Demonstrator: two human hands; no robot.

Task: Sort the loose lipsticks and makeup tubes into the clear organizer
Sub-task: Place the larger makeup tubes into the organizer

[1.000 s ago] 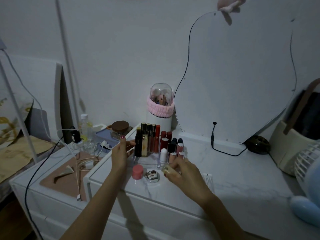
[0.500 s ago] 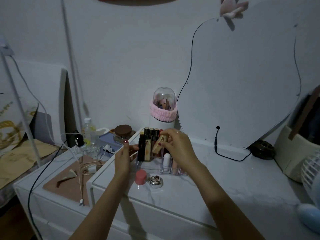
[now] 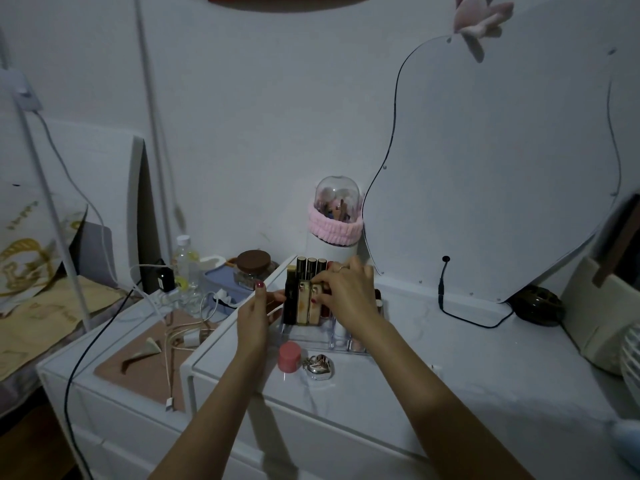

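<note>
The clear organizer [image 3: 311,336] stands on the white dresser top and holds several upright lipsticks and tubes; dark-capped tubes [image 3: 311,266] fill its back row. My right hand [image 3: 346,292] pinches the top of a beige tube [image 3: 314,306] that stands upright in a front slot beside a matching beige tube [image 3: 302,306] and a black tube [image 3: 290,299]. My left hand [image 3: 254,315] rests against the organizer's left side, fingers on its wall. My right hand hides the organizer's right compartments.
A pink-capped jar [image 3: 289,356] and a silver heart compact [image 3: 318,367] sit in front of the organizer. Behind it stands a white domed holder with a pink band [image 3: 334,225]. A mirror [image 3: 485,168] leans on the wall. Cables, a bottle [image 3: 185,265] and a brown-lidded jar [image 3: 254,266] lie left.
My right hand picked up a beige tube from the dresser front, carried it up to the organizer and now has it upright in a slot. My left hand stayed on the organizer.
</note>
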